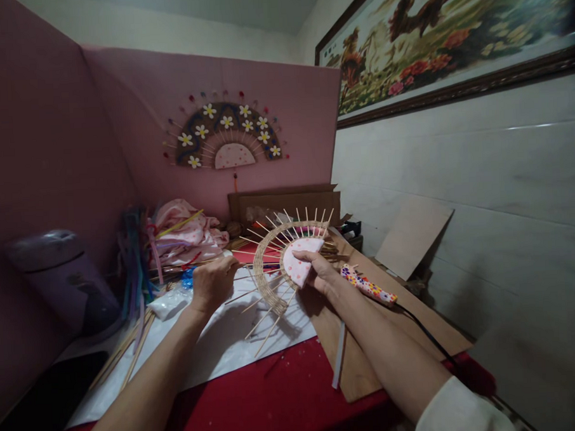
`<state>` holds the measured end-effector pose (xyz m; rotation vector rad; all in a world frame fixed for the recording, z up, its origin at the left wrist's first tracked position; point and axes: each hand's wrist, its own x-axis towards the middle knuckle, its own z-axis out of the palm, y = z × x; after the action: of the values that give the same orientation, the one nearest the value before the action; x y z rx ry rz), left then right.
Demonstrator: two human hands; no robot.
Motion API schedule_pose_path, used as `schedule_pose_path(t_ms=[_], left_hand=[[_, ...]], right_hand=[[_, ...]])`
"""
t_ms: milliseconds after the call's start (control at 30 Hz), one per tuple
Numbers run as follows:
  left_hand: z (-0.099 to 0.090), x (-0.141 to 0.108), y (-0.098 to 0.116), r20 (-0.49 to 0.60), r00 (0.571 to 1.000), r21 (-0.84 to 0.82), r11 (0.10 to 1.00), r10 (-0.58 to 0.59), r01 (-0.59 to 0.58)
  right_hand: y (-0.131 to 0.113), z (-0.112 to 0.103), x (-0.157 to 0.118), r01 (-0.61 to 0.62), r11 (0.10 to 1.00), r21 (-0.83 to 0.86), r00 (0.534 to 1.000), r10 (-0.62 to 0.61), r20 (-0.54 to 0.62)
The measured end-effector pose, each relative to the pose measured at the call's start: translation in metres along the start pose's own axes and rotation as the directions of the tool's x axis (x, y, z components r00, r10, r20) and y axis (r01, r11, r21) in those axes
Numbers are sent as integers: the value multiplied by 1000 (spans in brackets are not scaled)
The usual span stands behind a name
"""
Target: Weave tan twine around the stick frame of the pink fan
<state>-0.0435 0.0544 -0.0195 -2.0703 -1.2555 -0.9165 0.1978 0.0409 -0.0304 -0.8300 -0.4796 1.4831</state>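
Observation:
My right hand (316, 271) grips a half-made fan by its white half-round centre (301, 260) with pink dots, the thumb lying on its face. Thin pale sticks (260, 309) spread out from that centre. A braided straw-coloured band (262, 274) is woven in an arc through the sticks, whose tips stick out past it. My left hand (215, 282) is closed in a pinch at the left of the fan, close to the stick tips. What its fingers hold, if anything, I cannot make out.
A glue gun (369, 285) with a flowered body lies on a wooden board (365, 364) at right, its black cord trailing off. Pink cloth (186, 229), coloured strips and loose sticks (126, 349) lie left, beside a large tumbler (66, 282). A finished fan (227, 132) hangs behind.

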Motion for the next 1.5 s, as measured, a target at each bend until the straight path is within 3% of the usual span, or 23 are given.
schedule_pose_path(t_ms=[367,633,1100,1500], left_hand=[[-2,0,3,21,1000,-6,1000,-5,5],[-4,0,4,115,993,16,999,-33,31],[-3,4,-2,253,941,-137,955,-223,263],[-7,4,4,296,937,-93,971,-186,222]], right_hand=[[2,-1,0,7,999,-33,1000,-8,-12],[0,3,-2,7,1000,-17,1000,-7,-17],[-1,3,-4,0,999,-38,1000,0,8],[0,3,-4,16,999,-42,1000,-16,-8]])
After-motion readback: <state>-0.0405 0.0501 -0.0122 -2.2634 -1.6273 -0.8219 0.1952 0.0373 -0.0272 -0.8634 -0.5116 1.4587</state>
